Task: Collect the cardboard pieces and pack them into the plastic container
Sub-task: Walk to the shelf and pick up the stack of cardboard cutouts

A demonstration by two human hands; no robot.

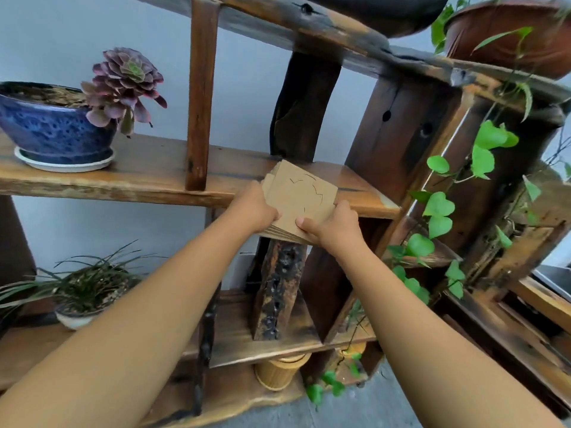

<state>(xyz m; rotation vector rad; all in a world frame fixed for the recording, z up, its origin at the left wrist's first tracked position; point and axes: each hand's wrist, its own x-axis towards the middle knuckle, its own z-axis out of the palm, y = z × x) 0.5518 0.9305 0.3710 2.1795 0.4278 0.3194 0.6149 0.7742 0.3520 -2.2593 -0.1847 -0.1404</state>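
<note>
- Stack of thin, square, brown cardboard pieces [298, 196]: matte, flat, edges slightly fanned; top sheet bears faint dark curved pen lines. Held tilted at the near edge of the middle plank of the rustic dark-stained wooden shelf [148, 173].
- Left hand [255, 208]: clasped on the stack's left side, fingers wrapped under, thumb side on top.
- Right hand [332, 225]: gripping the stack's near-right corner, thumb pressed flat on the top sheet.
- Shelf timber: rough, knotted, charred-looking patches, uneven live edges.
- Far left on the same plank: glossy blue speckled ceramic pot [52, 125] on a white saucer [65, 163], holding a purple rosette succulent [123, 84].
- Lower left: grassy plant in a small white bowl-shaped pot [83, 291].
- Right: green heart-leaved vine [438, 211] trailing down the shelf frame.
- Top right: brown plastic-looking pot [506, 32].
- Bottom shelf: woven bamboo-coloured cylinder [279, 373].
</note>
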